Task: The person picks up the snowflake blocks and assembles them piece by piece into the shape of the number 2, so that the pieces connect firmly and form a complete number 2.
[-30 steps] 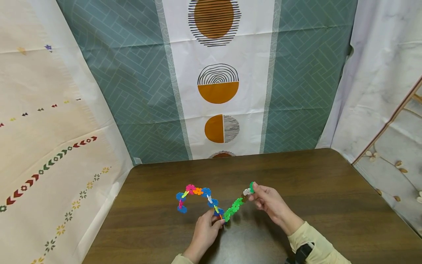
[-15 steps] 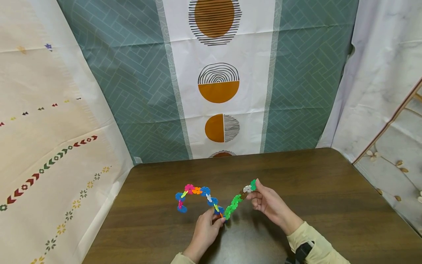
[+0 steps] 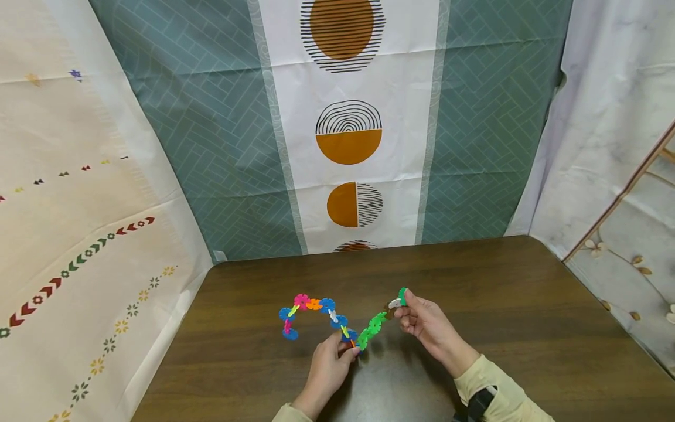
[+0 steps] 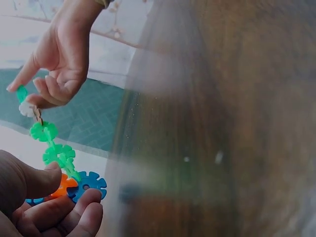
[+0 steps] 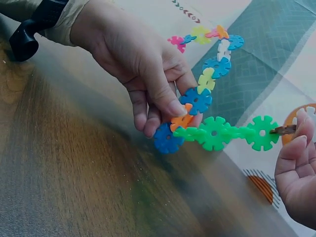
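Observation:
A chain of interlocking plastic snowflake discs (image 3: 372,328) is stretched between both hands above the table. My left hand (image 3: 328,363) pinches it at an orange disc (image 5: 181,118), beside a blue disc (image 4: 89,186). From there a mixed-colour stretch curves up and left to a pink disc (image 3: 302,302) and ends in a blue disc (image 3: 290,334). Several bright green discs (image 5: 215,133) run rightward to a brown one. My right hand (image 3: 435,331) holds the far end between thumb and finger, at a white disc (image 4: 26,109) and a teal-green disc (image 3: 403,296).
Under the hands lies a dark brown wooden table (image 3: 237,375). Behind its far edge hangs a green and white patterned curtain (image 3: 348,88). Light cloths (image 3: 95,234) hang at the left and right sides. A dark strap (image 3: 481,403) circles the right wrist.
The right hand shifts slightly, tilting the teal-green end disc face-on and then back toward edge-on. The left hand keeps its hold almost in place.

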The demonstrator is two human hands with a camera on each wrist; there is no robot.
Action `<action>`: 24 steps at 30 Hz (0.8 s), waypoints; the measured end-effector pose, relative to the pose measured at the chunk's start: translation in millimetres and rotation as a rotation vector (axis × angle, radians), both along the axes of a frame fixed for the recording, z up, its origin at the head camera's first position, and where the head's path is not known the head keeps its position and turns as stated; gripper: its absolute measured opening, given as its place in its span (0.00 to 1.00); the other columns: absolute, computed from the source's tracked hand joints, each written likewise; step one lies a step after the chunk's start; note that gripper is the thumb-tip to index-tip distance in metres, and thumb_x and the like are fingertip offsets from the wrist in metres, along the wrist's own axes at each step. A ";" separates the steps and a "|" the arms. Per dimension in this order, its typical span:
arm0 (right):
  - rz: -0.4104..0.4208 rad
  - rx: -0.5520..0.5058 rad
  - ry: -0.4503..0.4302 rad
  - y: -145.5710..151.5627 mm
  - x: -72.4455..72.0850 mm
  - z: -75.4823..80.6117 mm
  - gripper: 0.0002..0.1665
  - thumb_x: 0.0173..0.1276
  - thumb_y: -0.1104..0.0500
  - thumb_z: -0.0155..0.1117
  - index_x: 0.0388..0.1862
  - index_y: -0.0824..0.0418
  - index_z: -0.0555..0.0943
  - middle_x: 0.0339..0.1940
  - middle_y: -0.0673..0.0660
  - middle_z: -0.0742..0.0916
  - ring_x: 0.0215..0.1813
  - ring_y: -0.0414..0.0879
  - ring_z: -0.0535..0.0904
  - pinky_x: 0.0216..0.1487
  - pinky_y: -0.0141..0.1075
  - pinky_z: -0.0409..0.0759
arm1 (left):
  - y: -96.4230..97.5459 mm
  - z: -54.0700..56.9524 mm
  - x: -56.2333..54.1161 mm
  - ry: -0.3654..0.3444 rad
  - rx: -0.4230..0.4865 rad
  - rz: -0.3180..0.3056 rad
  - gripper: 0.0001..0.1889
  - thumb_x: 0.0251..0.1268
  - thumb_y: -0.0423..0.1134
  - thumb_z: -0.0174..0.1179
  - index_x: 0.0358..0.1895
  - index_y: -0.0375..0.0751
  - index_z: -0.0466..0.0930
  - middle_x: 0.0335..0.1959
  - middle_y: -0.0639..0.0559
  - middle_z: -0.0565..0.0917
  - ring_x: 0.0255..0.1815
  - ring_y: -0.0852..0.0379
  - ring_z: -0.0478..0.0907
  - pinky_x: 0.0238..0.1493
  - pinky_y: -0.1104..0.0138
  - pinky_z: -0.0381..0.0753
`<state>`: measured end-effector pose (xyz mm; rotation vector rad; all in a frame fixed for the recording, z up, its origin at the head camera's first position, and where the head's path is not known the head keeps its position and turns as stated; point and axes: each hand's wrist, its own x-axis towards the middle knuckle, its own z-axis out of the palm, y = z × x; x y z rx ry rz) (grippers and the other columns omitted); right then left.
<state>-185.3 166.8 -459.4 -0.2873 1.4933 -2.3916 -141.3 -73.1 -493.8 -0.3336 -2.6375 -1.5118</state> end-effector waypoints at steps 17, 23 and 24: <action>0.045 -0.016 0.062 1.2 -1.4 -5.1 0.23 0.81 0.50 0.39 0.42 0.58 0.82 0.32 0.48 0.87 0.30 0.36 0.76 0.33 0.28 0.73 | -3.4 1.6 1.9 -0.010 0.031 -0.006 0.05 0.63 0.32 0.65 0.39 0.36 0.80 0.31 0.52 0.88 0.30 0.64 0.81 0.31 0.70 0.78; 0.054 -0.019 0.090 2.0 -1.7 -5.2 0.22 0.81 0.51 0.40 0.45 0.61 0.81 0.34 0.49 0.87 0.32 0.37 0.77 0.35 0.28 0.75 | -2.8 2.1 1.5 -0.040 0.044 -0.007 0.05 0.64 0.31 0.64 0.39 0.36 0.79 0.31 0.52 0.88 0.30 0.61 0.82 0.31 0.71 0.78; 0.054 -0.018 0.093 2.2 -1.6 -5.3 0.22 0.81 0.52 0.40 0.45 0.61 0.80 0.34 0.49 0.87 0.32 0.37 0.77 0.36 0.28 0.75 | -2.7 2.2 1.4 -0.043 0.046 -0.007 0.05 0.64 0.31 0.64 0.39 0.36 0.79 0.31 0.52 0.88 0.30 0.60 0.82 0.31 0.71 0.78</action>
